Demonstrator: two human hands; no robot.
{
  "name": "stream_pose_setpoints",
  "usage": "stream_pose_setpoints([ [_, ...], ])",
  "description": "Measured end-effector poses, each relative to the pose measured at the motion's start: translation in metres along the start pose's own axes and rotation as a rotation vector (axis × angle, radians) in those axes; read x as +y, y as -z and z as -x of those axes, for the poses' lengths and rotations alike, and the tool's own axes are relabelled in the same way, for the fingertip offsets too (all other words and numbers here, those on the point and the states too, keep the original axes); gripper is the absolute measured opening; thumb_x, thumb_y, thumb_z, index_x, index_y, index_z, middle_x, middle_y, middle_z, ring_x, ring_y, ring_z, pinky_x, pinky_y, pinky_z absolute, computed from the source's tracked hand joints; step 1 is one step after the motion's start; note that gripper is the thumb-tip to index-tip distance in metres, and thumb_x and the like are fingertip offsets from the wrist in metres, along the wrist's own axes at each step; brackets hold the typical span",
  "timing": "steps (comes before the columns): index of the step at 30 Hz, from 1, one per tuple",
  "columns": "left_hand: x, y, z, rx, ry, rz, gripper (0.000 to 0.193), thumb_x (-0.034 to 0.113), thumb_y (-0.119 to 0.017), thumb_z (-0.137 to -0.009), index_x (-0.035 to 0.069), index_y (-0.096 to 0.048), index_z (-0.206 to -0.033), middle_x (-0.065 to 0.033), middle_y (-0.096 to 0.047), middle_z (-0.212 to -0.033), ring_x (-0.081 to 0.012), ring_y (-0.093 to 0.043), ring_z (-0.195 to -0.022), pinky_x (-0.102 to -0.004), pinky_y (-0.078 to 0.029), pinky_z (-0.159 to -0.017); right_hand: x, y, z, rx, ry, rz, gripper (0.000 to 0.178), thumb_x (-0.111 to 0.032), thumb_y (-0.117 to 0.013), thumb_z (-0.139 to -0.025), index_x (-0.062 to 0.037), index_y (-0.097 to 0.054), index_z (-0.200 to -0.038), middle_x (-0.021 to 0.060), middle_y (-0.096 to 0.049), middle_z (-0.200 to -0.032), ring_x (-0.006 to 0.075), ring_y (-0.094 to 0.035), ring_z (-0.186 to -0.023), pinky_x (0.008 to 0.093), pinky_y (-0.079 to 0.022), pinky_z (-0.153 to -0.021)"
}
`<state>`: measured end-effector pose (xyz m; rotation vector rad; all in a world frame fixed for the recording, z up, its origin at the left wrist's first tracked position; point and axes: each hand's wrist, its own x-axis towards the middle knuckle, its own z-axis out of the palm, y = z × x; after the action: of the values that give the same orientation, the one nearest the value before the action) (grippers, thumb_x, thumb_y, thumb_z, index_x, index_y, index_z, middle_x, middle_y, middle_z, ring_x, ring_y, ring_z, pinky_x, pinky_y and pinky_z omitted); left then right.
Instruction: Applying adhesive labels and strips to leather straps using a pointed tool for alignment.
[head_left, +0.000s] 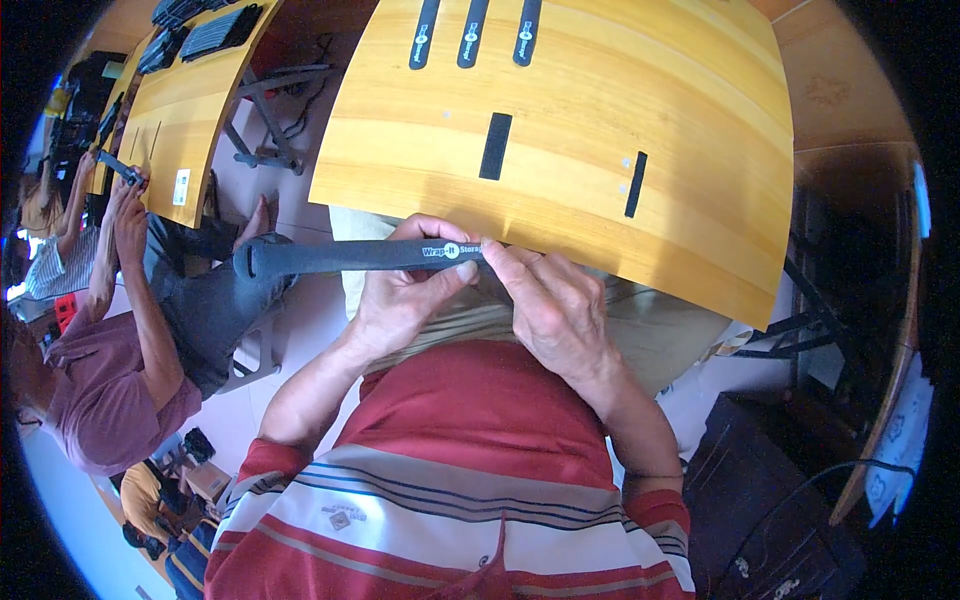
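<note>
A long black fabric strap [330,257] with printed lettering stretches sideways in front of me, just off the table's near edge. Its rounded, slotted end sticks out free to the left. My left hand [400,300] grips it near the other end, thumb along the lower edge. The fingers of my right hand [555,305] pinch that right-hand tip and partly hide it. On the wooden table [400,150] lie a short wide black strip [495,147] and a narrower black strip [636,185]. Three similar straps [472,35] rest in a row at the far side.
Small pale spots [626,163] mark the table by the narrow strip. On the left, a co-worker in a purple shirt [120,390] handles a strap at a second table [190,110] bearing stacked black straps [220,32]. A dark box [760,490] stands low on my right.
</note>
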<state>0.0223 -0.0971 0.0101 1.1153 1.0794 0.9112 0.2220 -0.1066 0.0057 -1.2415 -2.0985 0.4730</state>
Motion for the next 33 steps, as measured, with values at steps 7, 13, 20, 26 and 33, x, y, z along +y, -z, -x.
stream_pose_setpoints([
  [7,0.009,0.011,-0.003,-0.108,0.169,0.073,0.032,0.003,-0.073,-0.09,0.001,-0.056,-0.118,-0.0086,-0.067,-0.111,-0.013,-0.066,-0.094,-0.0276,-0.056,-0.084,0.012,-0.004,0.0,0.047,0.028,-0.414,0.041,0.012,-0.067,-0.081,-0.0027,-0.068,-0.119,0.0182,-0.072,-0.091,0.0254,-0.072,-0.075,0.0354,-0.058,-0.067],
  [13,-0.001,-0.016,0.001,0.076,-0.062,0.199,0.035,0.0,-0.072,-0.09,0.0,-0.057,-0.121,-0.0088,-0.067,-0.112,-0.0145,-0.065,-0.102,-0.0291,-0.054,-0.09,0.008,-0.006,-0.001,0.084,-0.041,-0.443,0.035,0.01,-0.07,-0.083,-0.0019,-0.069,-0.116,0.0156,-0.07,-0.082,0.0234,-0.07,-0.072,0.0343,-0.056,-0.063],
  [20,0.008,-0.007,0.001,-0.09,0.061,0.012,0.031,0.0,-0.07,-0.091,0.0,-0.059,-0.119,-0.0065,-0.066,-0.11,-0.0122,-0.063,-0.103,-0.028,-0.053,-0.092,0.006,0.014,0.001,-0.019,0.002,-0.266,0.038,0.007,-0.07,-0.078,-0.0056,-0.071,-0.114,0.0126,-0.07,-0.082,0.0259,-0.068,-0.069,0.0366,-0.055,-0.061],
  [26,0.018,0.004,-0.006,-0.289,0.133,-0.119,0.029,0.0,-0.07,-0.09,0.001,-0.059,-0.117,-0.0033,-0.063,-0.106,-0.0097,-0.06,-0.099,-0.0269,-0.052,-0.089,0.0,0.042,-0.003,-0.241,0.137,0.08,0.046,0.003,-0.068,-0.071,-0.0111,-0.072,-0.114,0.0044,-0.07,-0.085,0.0211,-0.065,-0.068,0.0356,-0.053,-0.055],
  [33,0.033,0.012,-0.012,-0.376,0.157,-0.114,0.029,0.0,-0.071,-0.09,0.002,-0.059,-0.117,-0.0026,-0.064,-0.106,-0.0107,-0.06,-0.1,-0.0284,-0.052,-0.089,0.007,0.038,-0.006,-0.215,0.162,-0.052,0.044,0.003,-0.068,-0.073,-0.0116,-0.072,-0.114,0.0045,-0.068,-0.083,0.0213,-0.064,-0.066,0.0352,-0.053,-0.054],
])
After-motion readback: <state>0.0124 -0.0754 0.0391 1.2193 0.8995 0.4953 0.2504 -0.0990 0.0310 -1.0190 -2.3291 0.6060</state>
